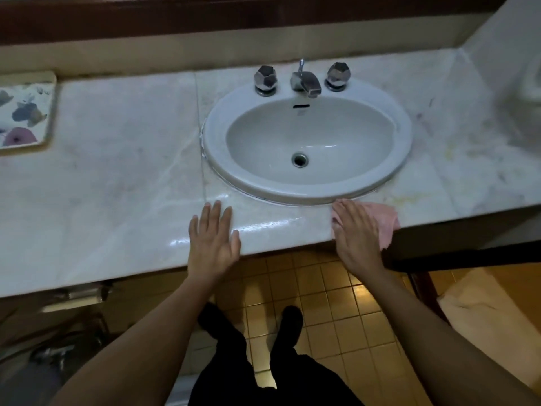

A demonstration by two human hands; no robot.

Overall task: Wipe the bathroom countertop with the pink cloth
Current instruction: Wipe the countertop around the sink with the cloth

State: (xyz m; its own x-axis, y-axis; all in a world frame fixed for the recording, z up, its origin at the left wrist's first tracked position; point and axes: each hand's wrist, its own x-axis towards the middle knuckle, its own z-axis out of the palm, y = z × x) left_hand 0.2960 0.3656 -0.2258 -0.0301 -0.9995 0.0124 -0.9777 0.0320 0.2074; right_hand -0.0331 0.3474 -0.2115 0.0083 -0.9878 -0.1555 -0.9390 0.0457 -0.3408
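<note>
The pale marble countertop (123,177) runs across the view with an oval white sink (405,136) set into it. A pink cloth (383,219) lies at the counter's front edge, just right of the sink's front rim, part of it hanging over the edge. My right hand (355,232) presses flat on the cloth's left part with straight fingers. My left hand (212,238) rests flat on the bare counter at the front edge, left of the sink, fingers spread. Wet streaks shine on the marble between the two hands.
A chrome faucet (306,82) with two faceted knobs (265,79) stands behind the basin. A floral tray (25,112) sits at the far left against the wall. A white object (532,80) shows at the right edge. Below are yellow floor tiles and my feet.
</note>
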